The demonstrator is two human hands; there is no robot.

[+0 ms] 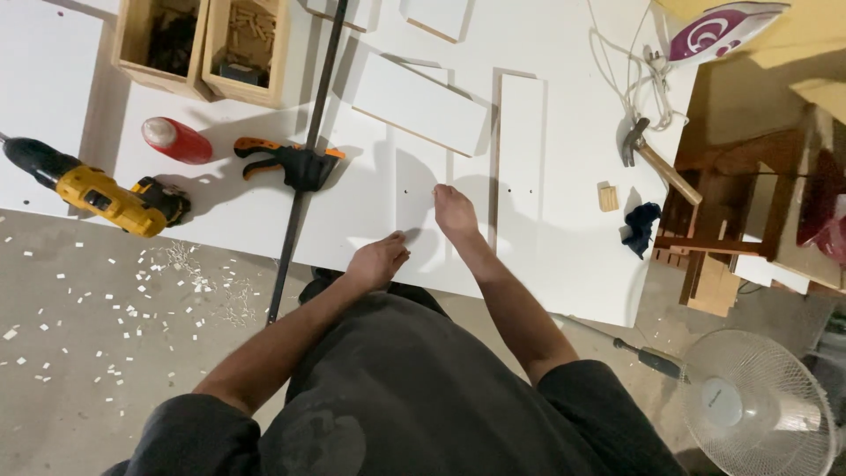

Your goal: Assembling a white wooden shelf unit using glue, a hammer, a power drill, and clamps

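Centrally, near the worktop's (pixel 573 264) front edge, the right hand (pixel 454 211) presses loosely closed fingertips on the white panel (pixel 421 189) beside its drilled holes; the left hand (pixel 377 261), fingers together, rests flat at the edge; positioning step, judged; bar clamp (pixel 300 167) and drill (pixel 97 196) lie left; open room lies rightward

The left hand (pixel 377 261) is resting near the front edge of a large white laminated board (pixel 564 256), while the right hand (pixel 455 211) is lying flat further in, fingertips beside small drilled holes. A yellow-and-black cordless drill (pixel 97 192), red bottle (pixel 176 139) and orange-handled bar clamp (pixel 295 164) are lying to the left, a wooden-handled hammer (pixel 656 159) to the right.
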